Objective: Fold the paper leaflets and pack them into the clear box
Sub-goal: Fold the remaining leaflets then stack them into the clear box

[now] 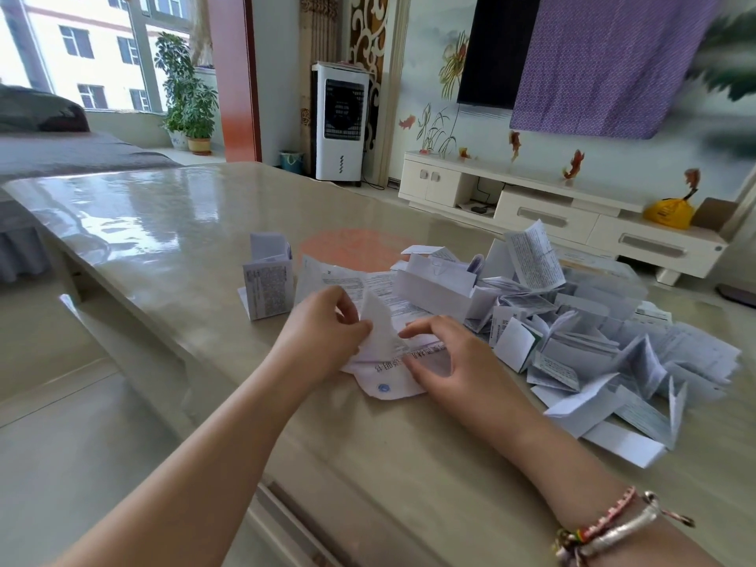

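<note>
The left hand (327, 333) pinches a raised flap of the leaflet (384, 362) lying on the table (163, 223), while the right hand (446, 362) presses its curled fingertips on the sheet just beside the crease — one fold is in progress. To the left stand a few folded leaflets (268, 286). To the right sprawls a large loose pile (572, 341), some pieces half-folded. The clear box (601, 276) seems to sit behind that pile, mostly hidden. Judging by this, most folding and packing remains.
</note>
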A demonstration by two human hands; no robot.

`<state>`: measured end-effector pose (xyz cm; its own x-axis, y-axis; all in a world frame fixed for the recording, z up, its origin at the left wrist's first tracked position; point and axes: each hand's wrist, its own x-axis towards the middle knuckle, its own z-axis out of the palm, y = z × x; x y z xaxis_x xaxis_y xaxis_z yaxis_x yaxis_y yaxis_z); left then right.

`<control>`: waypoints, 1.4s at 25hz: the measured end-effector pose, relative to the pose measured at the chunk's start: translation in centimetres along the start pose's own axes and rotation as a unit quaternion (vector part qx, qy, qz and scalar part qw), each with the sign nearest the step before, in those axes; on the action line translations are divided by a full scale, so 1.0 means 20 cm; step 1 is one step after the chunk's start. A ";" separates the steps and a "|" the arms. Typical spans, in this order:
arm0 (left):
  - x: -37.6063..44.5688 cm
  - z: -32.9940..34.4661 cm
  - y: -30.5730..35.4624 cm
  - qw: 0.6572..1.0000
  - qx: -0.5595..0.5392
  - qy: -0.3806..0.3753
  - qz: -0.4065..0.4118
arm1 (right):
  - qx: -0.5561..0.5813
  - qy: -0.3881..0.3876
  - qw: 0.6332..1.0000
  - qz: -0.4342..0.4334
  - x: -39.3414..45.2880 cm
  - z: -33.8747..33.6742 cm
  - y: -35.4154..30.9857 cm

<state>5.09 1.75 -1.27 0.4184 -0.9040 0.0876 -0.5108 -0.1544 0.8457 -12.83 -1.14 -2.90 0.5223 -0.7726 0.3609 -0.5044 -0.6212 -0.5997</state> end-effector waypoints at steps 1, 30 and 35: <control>0.01 -0.03 0.00 1.000 -0.029 0.009 -0.005 | -0.001 0.000 1.000 0.003 0.00 0.00 0.00; 0.26 -0.20 -0.28 0.990 -0.043 0.136 0.008 | 0.234 0.060 0.947 0.214 0.94 0.40 -0.17; 0.34 -0.22 -0.35 0.991 -0.008 0.131 0.028 | 0.099 0.028 0.974 0.202 1.10 0.51 -0.10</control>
<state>14.80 -1.57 -4.26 0.5717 -0.7762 0.2658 -0.5275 -0.0996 0.8437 6.63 -15.58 -1.05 0.2682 -0.9579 0.1026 -0.5147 -0.2325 -0.8252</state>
